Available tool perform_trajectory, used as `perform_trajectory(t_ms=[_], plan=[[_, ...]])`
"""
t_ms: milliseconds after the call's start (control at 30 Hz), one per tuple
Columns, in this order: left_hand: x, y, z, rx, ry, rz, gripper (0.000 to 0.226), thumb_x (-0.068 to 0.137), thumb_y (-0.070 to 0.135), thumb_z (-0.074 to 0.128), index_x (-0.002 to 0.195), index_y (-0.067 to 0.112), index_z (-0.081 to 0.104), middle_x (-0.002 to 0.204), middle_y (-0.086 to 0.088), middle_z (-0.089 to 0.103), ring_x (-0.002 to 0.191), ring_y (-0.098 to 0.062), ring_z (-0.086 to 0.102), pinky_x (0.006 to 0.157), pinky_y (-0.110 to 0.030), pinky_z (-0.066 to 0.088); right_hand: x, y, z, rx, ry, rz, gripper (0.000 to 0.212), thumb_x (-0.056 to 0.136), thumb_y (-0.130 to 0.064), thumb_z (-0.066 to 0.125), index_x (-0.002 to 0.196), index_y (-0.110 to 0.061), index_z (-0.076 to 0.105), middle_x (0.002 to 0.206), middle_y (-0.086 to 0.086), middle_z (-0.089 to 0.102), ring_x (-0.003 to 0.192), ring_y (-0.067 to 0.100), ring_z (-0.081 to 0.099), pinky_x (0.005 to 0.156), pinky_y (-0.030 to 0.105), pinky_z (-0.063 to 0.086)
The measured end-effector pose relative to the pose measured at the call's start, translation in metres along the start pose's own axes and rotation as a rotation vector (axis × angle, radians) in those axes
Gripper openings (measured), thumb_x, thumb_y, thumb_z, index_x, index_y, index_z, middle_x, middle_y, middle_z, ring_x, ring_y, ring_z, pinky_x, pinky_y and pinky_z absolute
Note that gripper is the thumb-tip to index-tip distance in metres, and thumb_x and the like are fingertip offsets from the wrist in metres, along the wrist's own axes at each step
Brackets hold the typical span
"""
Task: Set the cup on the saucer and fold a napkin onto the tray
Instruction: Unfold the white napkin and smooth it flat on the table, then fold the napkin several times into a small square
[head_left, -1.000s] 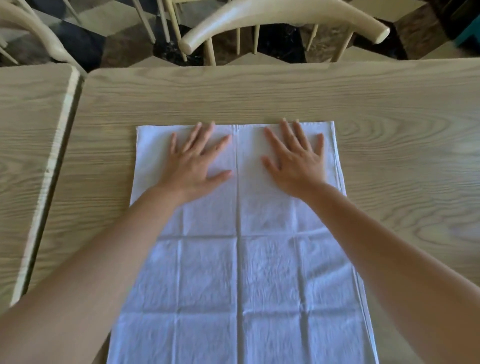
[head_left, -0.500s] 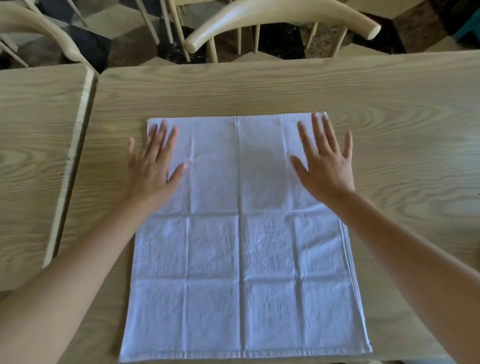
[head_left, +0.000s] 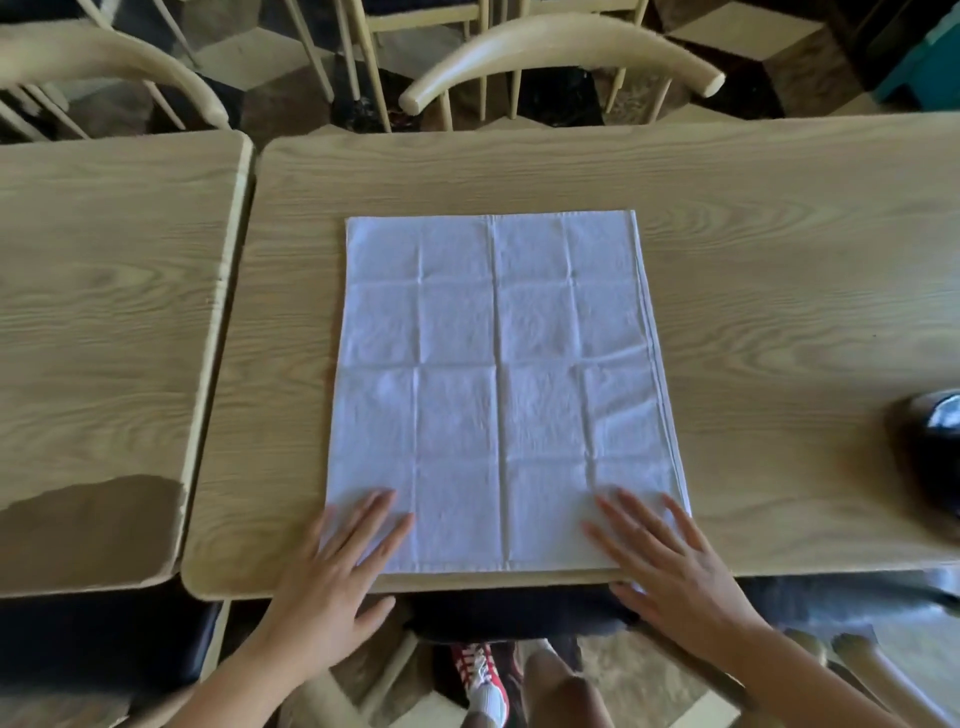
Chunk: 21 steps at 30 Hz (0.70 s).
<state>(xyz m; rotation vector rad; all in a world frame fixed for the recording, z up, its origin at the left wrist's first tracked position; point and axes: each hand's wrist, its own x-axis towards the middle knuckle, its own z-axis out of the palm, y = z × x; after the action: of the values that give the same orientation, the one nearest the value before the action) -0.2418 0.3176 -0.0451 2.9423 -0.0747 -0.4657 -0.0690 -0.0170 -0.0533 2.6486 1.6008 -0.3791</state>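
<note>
Head view: the napkin (head_left: 501, 384) lies spread flat on the table (head_left: 753, 291), its near edge right at the table's front rim. Your left hand (head_left: 332, 577) and right hand (head_left: 670, 566) rest open-palmed on the two near corners, gripping nothing. Pinch each corner, lift evenly, and carry the near edge to the far edge, using the middle crease. Cup, saucer and tray aren't identifiable; a dark object (head_left: 930, 452) sits at right.

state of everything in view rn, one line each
napkin: unfolded, flat on the table, creased in a grid
left hand: open, fingers on the napkin's near left corner
right hand: open, fingers on the near right corner
table: butted beside a second table
dark object: at right edge, cut off, cannot tell
</note>
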Motion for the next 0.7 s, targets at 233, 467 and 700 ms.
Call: perform_trajectory(t_ms=[233, 467, 700], plan=[[-0.006, 0.001, 0.001, 0.046, 0.045, 0.005, 0.050, 0.098, 0.040, 0.020, 0.140, 0.019, 0.036, 0.145, -0.010, 0.040, 0.132, -0.027, 0.040, 0.100, -0.054, 0.039, -0.013, -0.006, 0.006, 0.046, 0.131, 0.008, 0.053, 0.088, -0.020, 0.047, 0.140, -0.021, 0.038, 0.149, 0.001, 0.035, 0.140, 0.021, 0.028, 0.108, 0.046, 0.028], [-0.023, 0.003, -0.016, -0.199, 0.144, 0.106, 0.029, 0.095, 0.021, 0.046, 0.113, 0.010, 0.066, 0.124, -0.008, 0.062, 0.117, -0.021, 0.056, 0.098, -0.029, 0.045, -0.013, -0.011, -0.019, 0.303, 0.260, 0.028, 0.025, 0.083, -0.003, 0.058, 0.102, -0.013, 0.071, 0.122, 0.000, 0.065, 0.120, 0.017, 0.054, 0.093, 0.034, 0.051], [-0.016, -0.010, -0.047, -0.710, -0.081, -0.137, 0.035, 0.093, 0.016, 0.052, 0.115, 0.043, 0.057, 0.118, 0.031, 0.055, 0.106, 0.021, 0.048, 0.088, 0.002, 0.037, -0.002, 0.005, -0.057, 0.553, -0.065, 0.336, 0.021, 0.089, -0.019, 0.060, 0.106, -0.025, 0.071, 0.114, -0.010, 0.068, 0.105, 0.007, 0.062, 0.090, 0.024, 0.047]])
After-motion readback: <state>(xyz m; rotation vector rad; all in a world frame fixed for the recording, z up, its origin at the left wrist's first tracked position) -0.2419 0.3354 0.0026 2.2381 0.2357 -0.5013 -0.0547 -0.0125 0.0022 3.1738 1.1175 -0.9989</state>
